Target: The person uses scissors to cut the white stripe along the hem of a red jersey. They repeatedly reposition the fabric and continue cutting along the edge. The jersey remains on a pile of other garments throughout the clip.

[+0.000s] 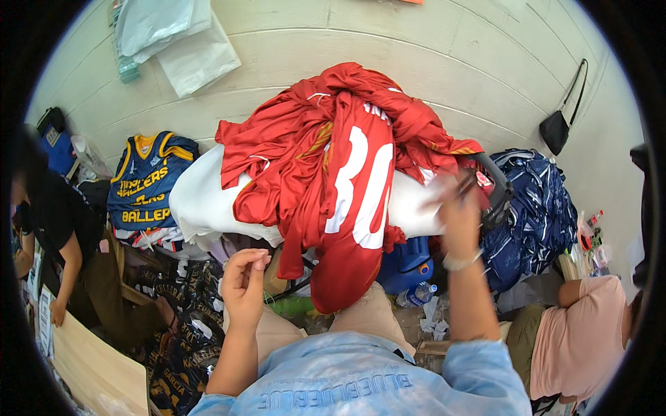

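A heap of red jerseys (298, 173) with white printed numerals lies over a white padded surface (198, 197), one part hanging down toward my lap. My left hand (244, 274) is raised left of the hanging red cloth, fingers curled and pinched; whatever they hold, if anything, is too small to name. Blurred by motion, my right hand (454, 211) is at the right end of the padded surface, beside a dark grey appliance (496, 197), possibly an iron; its fingers and any held object are unclear.
Navy-yellow jerseys (142, 184) and dark blue garments (527, 222) flank the surface. A blue container (409, 267) and water bottle (416, 295) sit below. A person in black (76, 222) is at left by a board (97, 353); another in pink (583, 336) is at lower right.
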### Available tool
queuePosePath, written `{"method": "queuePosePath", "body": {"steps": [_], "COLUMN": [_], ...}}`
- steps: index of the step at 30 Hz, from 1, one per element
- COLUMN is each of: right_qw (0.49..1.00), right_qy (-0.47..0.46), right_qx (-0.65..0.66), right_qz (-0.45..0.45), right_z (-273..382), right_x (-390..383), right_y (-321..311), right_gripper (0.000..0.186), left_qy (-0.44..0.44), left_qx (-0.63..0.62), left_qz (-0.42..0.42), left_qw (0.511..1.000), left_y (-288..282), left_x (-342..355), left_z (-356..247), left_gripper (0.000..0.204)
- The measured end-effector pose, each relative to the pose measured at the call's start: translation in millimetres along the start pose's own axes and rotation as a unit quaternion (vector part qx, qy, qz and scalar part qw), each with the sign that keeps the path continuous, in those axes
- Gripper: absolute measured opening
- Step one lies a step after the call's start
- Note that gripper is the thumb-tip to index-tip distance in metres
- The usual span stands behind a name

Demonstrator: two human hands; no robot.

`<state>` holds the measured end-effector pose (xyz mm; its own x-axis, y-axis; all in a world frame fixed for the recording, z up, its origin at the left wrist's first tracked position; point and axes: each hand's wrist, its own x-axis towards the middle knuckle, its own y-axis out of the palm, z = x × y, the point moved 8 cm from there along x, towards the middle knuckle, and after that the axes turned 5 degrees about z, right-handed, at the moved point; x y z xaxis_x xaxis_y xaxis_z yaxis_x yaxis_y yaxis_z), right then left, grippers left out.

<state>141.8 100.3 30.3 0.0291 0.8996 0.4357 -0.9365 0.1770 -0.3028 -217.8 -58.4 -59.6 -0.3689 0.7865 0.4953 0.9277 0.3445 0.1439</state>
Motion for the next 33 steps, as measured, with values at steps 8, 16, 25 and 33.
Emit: {"method": "queuePosePath", "body": {"steps": [8, 16, 25, 33], "right_qw": [0.993, 0.96, 0.894, 0.927], "right_qy": [0.076, 0.081, 0.121, -0.261], "right_qx": [0.038, -0.006, 0.36, 0.089], "right_qz": [0.078, 0.266, 0.237, 0.253], "right_z": [-87.3, -66.2, 0.8, 102.2], "right_x": [-149.1, -147.4, -135.4, -175.8], "right_y": [84.2, 81.6, 74.6, 140.3], "right_gripper": [0.02, 0.024, 0.017, 0.029], "left_qy": [-0.176, -0.244, -0.214, -0.163], "left_qx": [0.205, 0.285, -0.074, -0.363], "left_qz": [0.243, 0.401, 0.239, 0.141], "left_qw": [0.932, 0.836, 0.944, 0.906], "left_y": [50.4, 66.9, 29.2, 36.5], "left_x": [-50.8, -78.9, -38.6, -16.6], "left_z": [110.7, 169.8, 41.5, -46.0], "left_gripper": [0.035, 0.021, 0.019, 0.019]}}
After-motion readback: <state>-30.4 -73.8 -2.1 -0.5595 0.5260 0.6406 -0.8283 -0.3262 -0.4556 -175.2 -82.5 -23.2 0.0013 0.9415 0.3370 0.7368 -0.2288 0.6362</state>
